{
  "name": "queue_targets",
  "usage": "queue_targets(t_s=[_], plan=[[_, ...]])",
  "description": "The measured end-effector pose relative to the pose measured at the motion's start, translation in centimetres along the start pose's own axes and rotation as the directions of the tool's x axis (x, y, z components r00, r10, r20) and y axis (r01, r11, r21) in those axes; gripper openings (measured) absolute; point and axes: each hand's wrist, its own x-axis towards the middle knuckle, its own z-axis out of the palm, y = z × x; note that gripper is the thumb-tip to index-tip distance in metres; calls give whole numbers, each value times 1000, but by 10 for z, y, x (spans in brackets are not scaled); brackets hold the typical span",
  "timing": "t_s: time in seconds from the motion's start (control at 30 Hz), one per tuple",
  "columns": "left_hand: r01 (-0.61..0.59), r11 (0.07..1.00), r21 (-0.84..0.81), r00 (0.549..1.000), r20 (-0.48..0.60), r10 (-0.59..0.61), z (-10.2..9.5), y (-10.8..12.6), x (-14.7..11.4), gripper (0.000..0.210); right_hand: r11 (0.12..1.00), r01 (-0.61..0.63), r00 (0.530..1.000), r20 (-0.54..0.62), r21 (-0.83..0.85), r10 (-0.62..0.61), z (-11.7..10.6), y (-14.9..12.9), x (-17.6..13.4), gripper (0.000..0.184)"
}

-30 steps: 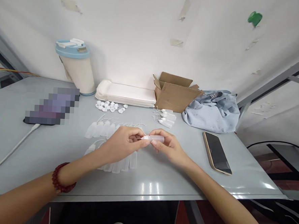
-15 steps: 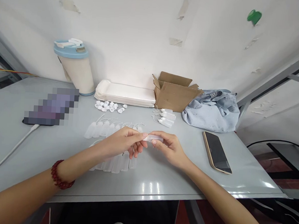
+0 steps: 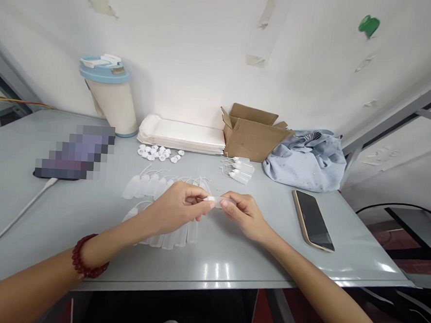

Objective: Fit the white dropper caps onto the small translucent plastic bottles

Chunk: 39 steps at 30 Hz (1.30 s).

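Over the middle of the table, my right hand is closed round a small translucent plastic tube. At the tube's left end is a white cap, pinched between the thumb and fingers of my left hand. Under and behind my left hand lie two rows of similar tubes, an upper row with thin white cords at their tops and a lower row. My left hand and forearm hide part of both rows. Several capped tubes with cords lie near the box.
Loose white caps lie before a stack of white packets. Along the wall stand a blue-lidded cup, an open cardboard box and light blue cloth. A phone lies right, a blurred-out device left.
My left hand has turned, its fingers drawn in and its thumb now on the white cap. More of the cap shows. My right hand keeps its hold on the tube.
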Motion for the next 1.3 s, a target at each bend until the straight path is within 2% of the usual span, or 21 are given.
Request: queue_targets(t_s=[0.33, 0.53, 0.63, 0.8, 0.9, 1.03, 1.17, 1.3], plan=[[62, 992, -108, 997, 57, -56, 0, -7, 9, 34, 999, 39, 998, -49, 6, -38, -1, -1, 1, 27], [54, 996, -71, 997, 55, -50, 1, -6, 4, 36, 1000, 22, 999, -30, 1, -22, 0, 1, 0, 34], [-1, 1000, 28, 1000, -2, 1, 4, -5, 0, 36, 1000, 30, 999, -34, -6, -31, 0, 1, 0, 37], [-164, 954, 251, 979, -74, 188, 8, -3, -3, 27, 999, 5, 1000, -16, 40, -4, -3, -1, 0, 38], [-197, 938, 287, 969, -88, 230, 8, -3, -2, 23, 997, -6, 1000, -14, 72, 7, -4, -1, 0, 38], [-132, 974, 182, 985, -85, 150, 5, -4, 0, 22, 992, -7, 1000, -12, 125, 8, -3, -1, 0, 36], [-16, 999, 33, 1000, -11, 17, 1, -6, 3, 30, 990, 6, 999, -54, 141, 1, -1, 0, 0, 30], [43, 998, -46, 998, 43, -41, 1, -9, 6, 36, 991, 40, 996, -80, 130, -30, -1, 0, 1, 27]])
